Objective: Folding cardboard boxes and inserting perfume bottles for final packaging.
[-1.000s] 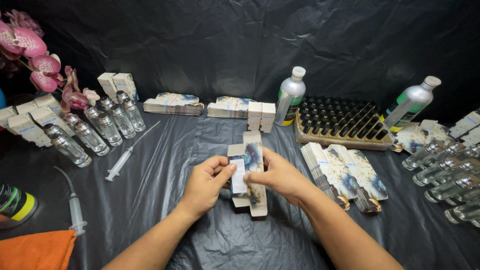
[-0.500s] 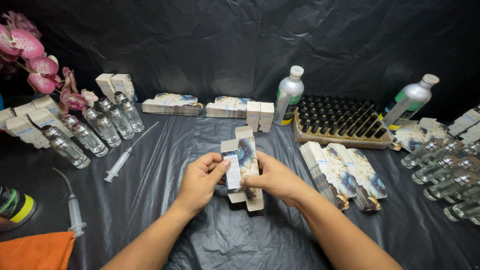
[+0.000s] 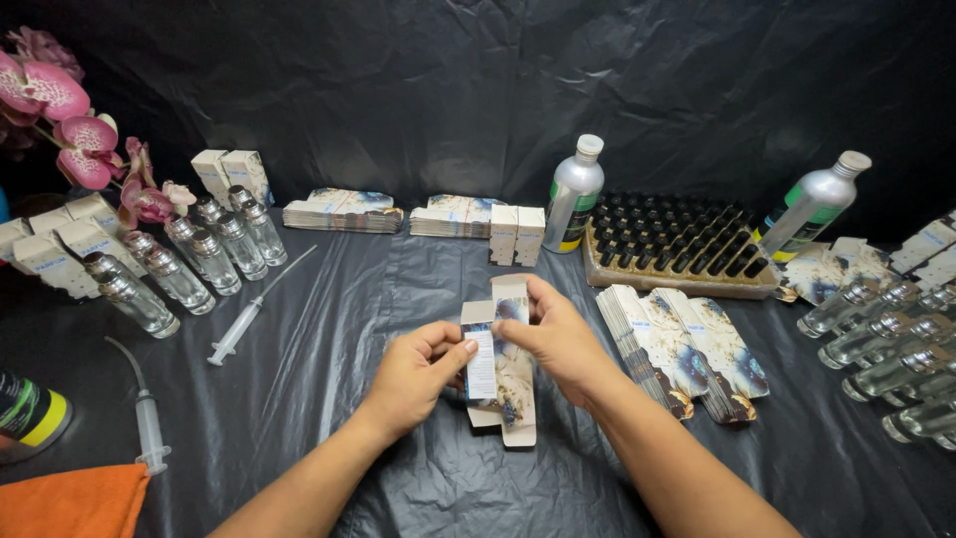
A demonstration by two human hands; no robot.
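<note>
table: covered in crinkly black plastic sheet (image 3: 329, 399), same black stuff hung up behind as a backdrop
tray: wooden tray (image 3: 677, 274) packed with little black-capped vials, a silver bottle (image 3: 574, 194) just to its left and another one (image 3: 815, 204) at its right
glass bottles: clear ones in rows, one bunch far left (image 3: 189, 264), one far right (image 3: 886, 349)
flat cartons: a fanned stack (image 3: 687, 349) right beside the right hand
carton: unfolded printed carton (image 3: 503, 369), mid-table, held just above the sheet
left hand (image 3: 418, 374): fingers pinching the carton's left edge
right hand (image 3: 563, 339): fingers wrapped on its right side
syringe: one (image 3: 249, 319) lying left of the hands
</note>
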